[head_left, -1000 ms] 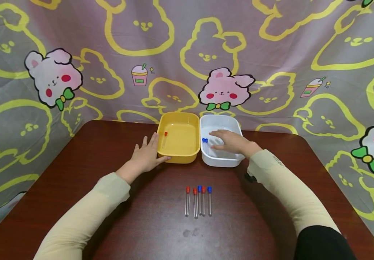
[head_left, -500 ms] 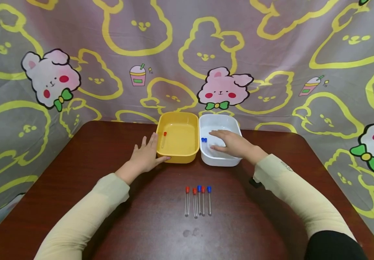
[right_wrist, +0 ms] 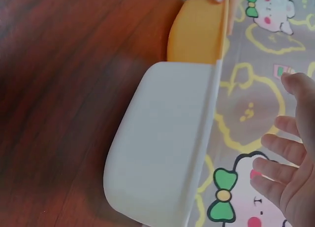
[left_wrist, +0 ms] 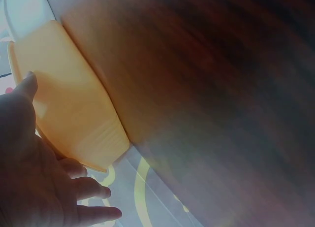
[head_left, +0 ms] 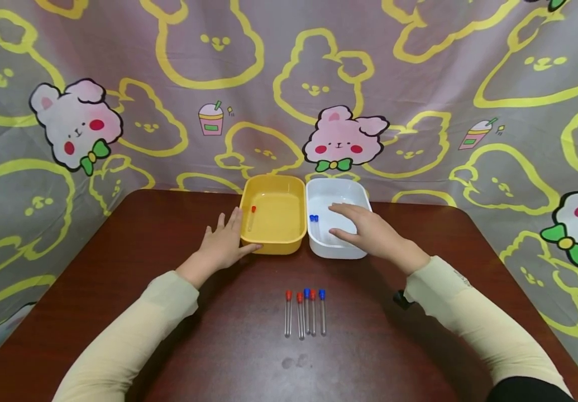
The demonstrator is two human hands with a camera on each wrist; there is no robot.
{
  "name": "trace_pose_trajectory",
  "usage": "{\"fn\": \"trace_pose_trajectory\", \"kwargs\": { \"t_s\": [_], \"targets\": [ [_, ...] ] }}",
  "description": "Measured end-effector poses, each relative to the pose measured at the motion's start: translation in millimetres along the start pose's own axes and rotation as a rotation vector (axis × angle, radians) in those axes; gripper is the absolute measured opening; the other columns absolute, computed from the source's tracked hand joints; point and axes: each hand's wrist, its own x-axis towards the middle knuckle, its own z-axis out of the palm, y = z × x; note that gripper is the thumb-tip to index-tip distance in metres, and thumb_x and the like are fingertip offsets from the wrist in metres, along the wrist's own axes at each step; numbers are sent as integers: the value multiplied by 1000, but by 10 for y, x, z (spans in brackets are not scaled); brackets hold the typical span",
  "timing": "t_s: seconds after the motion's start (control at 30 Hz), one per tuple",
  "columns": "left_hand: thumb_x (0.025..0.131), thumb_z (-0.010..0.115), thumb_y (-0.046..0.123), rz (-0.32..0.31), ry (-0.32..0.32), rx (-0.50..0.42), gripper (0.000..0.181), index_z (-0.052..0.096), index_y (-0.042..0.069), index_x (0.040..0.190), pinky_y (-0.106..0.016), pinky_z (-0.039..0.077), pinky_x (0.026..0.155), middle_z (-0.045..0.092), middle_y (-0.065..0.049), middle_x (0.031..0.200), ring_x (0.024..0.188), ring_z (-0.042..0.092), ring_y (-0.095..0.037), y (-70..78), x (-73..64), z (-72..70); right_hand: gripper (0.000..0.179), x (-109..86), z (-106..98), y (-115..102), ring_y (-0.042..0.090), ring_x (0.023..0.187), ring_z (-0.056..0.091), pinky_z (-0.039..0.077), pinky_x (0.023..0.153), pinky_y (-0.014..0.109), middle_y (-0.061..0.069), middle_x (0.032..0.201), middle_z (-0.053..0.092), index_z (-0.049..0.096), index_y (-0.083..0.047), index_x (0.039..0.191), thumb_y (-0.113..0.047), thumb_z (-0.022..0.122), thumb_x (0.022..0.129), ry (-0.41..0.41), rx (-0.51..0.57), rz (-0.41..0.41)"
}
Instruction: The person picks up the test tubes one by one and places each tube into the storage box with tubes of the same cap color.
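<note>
My left hand [head_left: 221, 244] rests at the left front corner of the yellow bin [head_left: 276, 248], fingers spread along its side and thumb on the front rim. One red-capped test tube [head_left: 253, 209] lies inside that bin. Over the white bin [head_left: 336, 252] hovers my right hand [head_left: 369, 230], fingers apart and holding nothing; the right wrist view shows it above the rim. Two blue-capped test tubes [head_left: 314, 218] lie at the white bin's left side. On the table in front, three red-capped test tubes [head_left: 289, 312] and two blue-capped test tubes [head_left: 323, 315] lie in a loose row.
Both bins stand side by side near the back of the dark brown table [head_left: 228, 346]. A patterned curtain [head_left: 258, 72] hangs close behind and along both sides. A small black object [head_left: 402, 300] shows beneath the right sleeve's cuff.
My right hand has drawn a little to the right over the white bin, its forearm shifting right too. The left hand stays at the yellow bin, and the tubes keep their places.
</note>
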Motion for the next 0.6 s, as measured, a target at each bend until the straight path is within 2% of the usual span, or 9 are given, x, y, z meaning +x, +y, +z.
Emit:
{"fn": "trace_pose_trajectory", "kwargs": {
  "t_s": [0.37,0.6],
  "targets": [
    [97,58,65,8,6,10,110,0,0,163,-69,18,116,4,-19,170,152,10,-47,1,-12,2,60,-244,-66,-84,35,136,51,40,110,54,17,146,56,57,-5,145,-29,77,94,65,0,-36],
    [96,58,66,2,9,1,111,-1,1,164,-68,18,116,4,-19,170,153,9,-47,4,-10,-9,60,-396,-100,-164,33,136,52,42,110,53,15,146,57,59,-5,144,-27,79,92,78,32,-53]
  ]
}}
